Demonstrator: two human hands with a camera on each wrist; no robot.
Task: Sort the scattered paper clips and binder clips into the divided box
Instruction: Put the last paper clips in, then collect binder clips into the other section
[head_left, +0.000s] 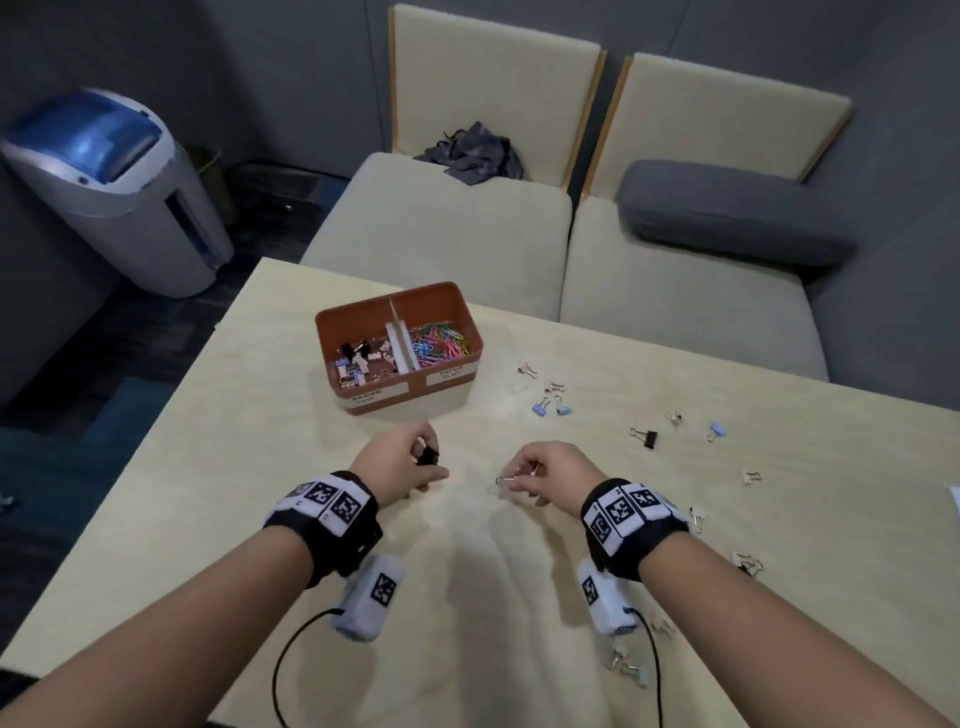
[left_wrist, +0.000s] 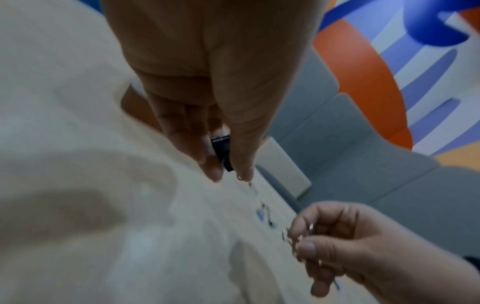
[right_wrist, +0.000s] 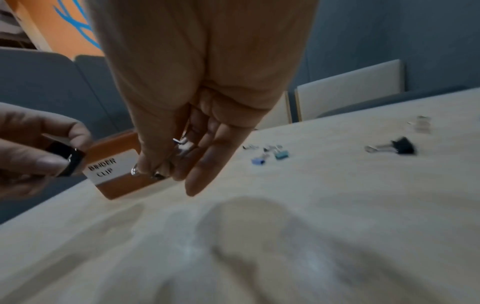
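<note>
An orange divided box (head_left: 413, 391) stands on the table ahead of my hands. Its left compartment, labelled BINDER CLIP (right_wrist: 102, 167), holds binder clips; the right one holds coloured paper clips (head_left: 441, 338). My left hand (head_left: 428, 462) pinches a black binder clip (left_wrist: 222, 152) just in front of the box. My right hand (head_left: 519, 478), a little to the right, pinches a clip with silver wire handles (head_left: 509, 477); its body is hidden by my fingers. Loose binder clips lie to the right: a black one (head_left: 644, 436), two blue ones (head_left: 550, 408) and several beige ones.
More clips lie beside my right forearm (head_left: 748, 564) and near the table's front edge (head_left: 628, 670). Wrist-camera cables (head_left: 283, 654) trail over the table. Beige sofa seats (head_left: 441, 234) stand behind the table, with a grey-blue bin (head_left: 119, 187) at far left.
</note>
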